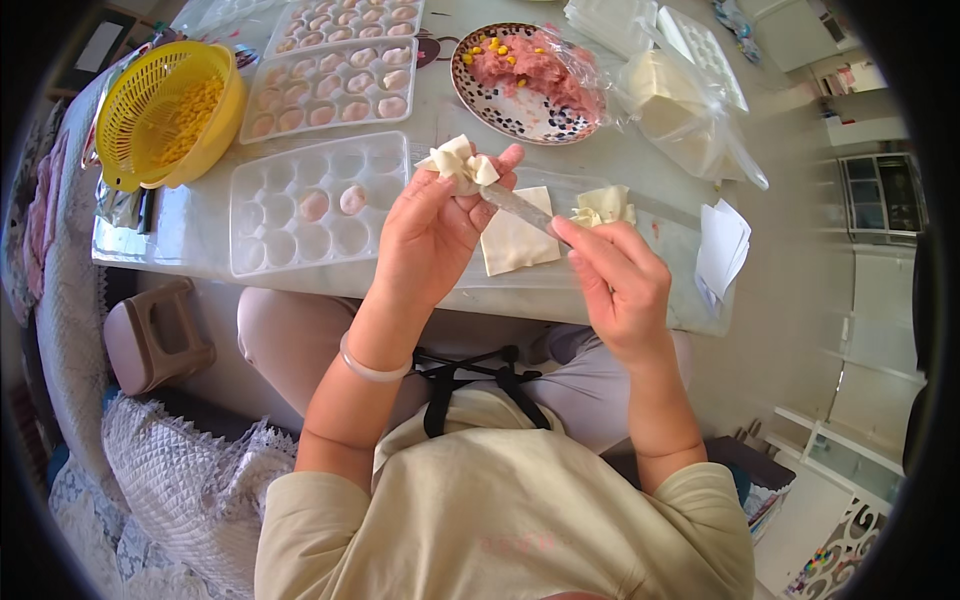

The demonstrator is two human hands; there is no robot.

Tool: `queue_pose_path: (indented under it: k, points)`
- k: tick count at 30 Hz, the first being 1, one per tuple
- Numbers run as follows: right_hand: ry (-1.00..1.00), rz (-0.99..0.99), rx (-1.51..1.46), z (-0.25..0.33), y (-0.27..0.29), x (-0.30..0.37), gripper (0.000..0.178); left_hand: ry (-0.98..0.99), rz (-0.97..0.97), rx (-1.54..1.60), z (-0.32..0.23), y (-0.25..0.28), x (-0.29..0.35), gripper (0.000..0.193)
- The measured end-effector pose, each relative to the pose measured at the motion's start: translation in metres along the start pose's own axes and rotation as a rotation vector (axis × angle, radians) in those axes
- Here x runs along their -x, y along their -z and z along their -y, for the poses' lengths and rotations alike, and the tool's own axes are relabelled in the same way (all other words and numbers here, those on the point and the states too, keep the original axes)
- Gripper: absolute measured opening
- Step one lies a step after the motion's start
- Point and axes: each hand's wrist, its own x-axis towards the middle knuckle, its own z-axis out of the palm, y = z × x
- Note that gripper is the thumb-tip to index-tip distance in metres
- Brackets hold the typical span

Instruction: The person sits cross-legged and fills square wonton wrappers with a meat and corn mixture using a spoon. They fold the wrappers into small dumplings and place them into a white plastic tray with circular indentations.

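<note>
My left hand (428,235) is raised over the table's near side, its fingers closed around a gathered wonton wrapper (457,160) with ruffled pale corners. In my right hand (622,285) is a thin, flat greyish stick (522,208), like a spreader, pinched by its near end. The stick's far tip reaches the wrapper's right side; whether filling is inside is hidden. Beneath the stick lie flat square wrappers (512,253), with a few crumpled wrappers (606,205) to their right. Left of my hands, a white tray (240,225) with round hollows holds two pinkish wontons (352,200).
Beyond it are two filled wonton trays (328,85). A patterned plate (495,118) carries pink minced filling (530,68) with corn. A yellow colander (215,140) of corn stands far left. Right are a plastic bag of wrappers (675,105) and white paper (722,245). A stool (150,340) stands below left.
</note>
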Motion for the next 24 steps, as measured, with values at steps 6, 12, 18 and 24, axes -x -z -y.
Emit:
queue_pose_path:
  k: [6,12,18,24]
  points:
    - [0.037,0.042,0.044,-0.006,-0.002,-0.002,0.034,-0.009,0.012,0.107,0.008,-0.003,0.0,0.036]
    - [0.057,0.054,0.042,-0.002,-0.002,-0.004,0.036,0.078,0.146,-0.158,0.004,0.006,0.004,0.047]
    - [0.003,0.048,0.009,-0.001,0.011,-0.002,0.037,0.046,0.069,-0.012,0.005,0.002,0.006,0.047]
    - [0.063,0.13,0.011,-0.003,0.01,-0.008,0.035,0.151,0.182,-0.136,0.004,0.001,0.008,0.047]
